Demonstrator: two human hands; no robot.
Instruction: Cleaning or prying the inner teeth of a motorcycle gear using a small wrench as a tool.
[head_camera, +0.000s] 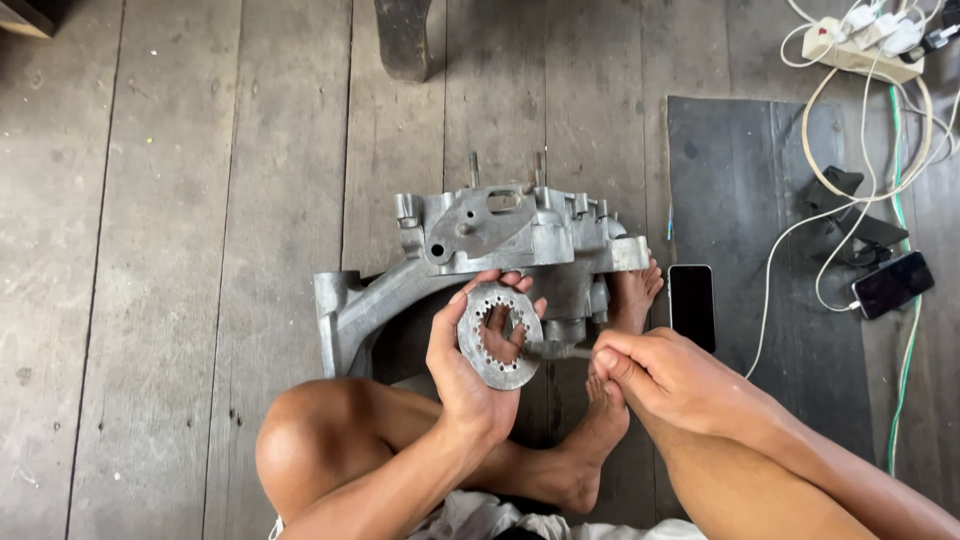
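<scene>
Centre of frame: the left hand (468, 372) grips a flat grey metal disc (499, 335), ring-shaped with small perforations round its face, fingers closed on its rim. The right hand (668, 378) is closed on a slim metal tool (556, 349) whose tip meets the disc's lower right edge; the tool's type is hard to make out. Just above lies a cast aluminium engine casing (480, 250), dull and ribbed, on a worn grey plank floor (200, 250). At right, a dark mat (750, 200) carries a black phone (692, 305); white cables (860, 150) trail upper right.
</scene>
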